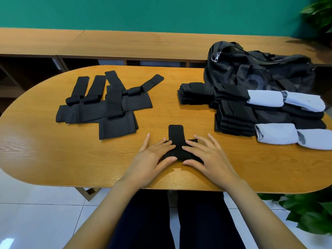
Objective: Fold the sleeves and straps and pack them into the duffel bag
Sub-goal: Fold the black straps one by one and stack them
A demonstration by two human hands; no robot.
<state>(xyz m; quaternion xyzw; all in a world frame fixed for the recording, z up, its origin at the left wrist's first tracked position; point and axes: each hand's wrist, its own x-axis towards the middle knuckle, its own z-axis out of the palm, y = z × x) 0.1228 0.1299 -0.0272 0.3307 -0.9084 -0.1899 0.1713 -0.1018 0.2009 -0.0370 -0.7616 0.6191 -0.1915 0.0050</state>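
Oval wooden table.
- 10 o'clock: loose heap of unfolded black strapped sleeves.
- 6 o'clock: left hand, fingers straight, pressing the black sleeve, whose strap points to 12; right hand pressing flat likewise.
- 3 o'clock: folded black stacks.
- 1 o'clock: black duffel bag.
- 3 o'clock, edge: light-blue rolled sleeves.

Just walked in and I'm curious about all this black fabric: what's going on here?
A person is folding a black strap at the near edge of the table, left hand and right hand both pressing flat on it. Unfolded black pieces lie at left. Folded black stacks and pale blue rolls sit at right, beside the duffel bag.
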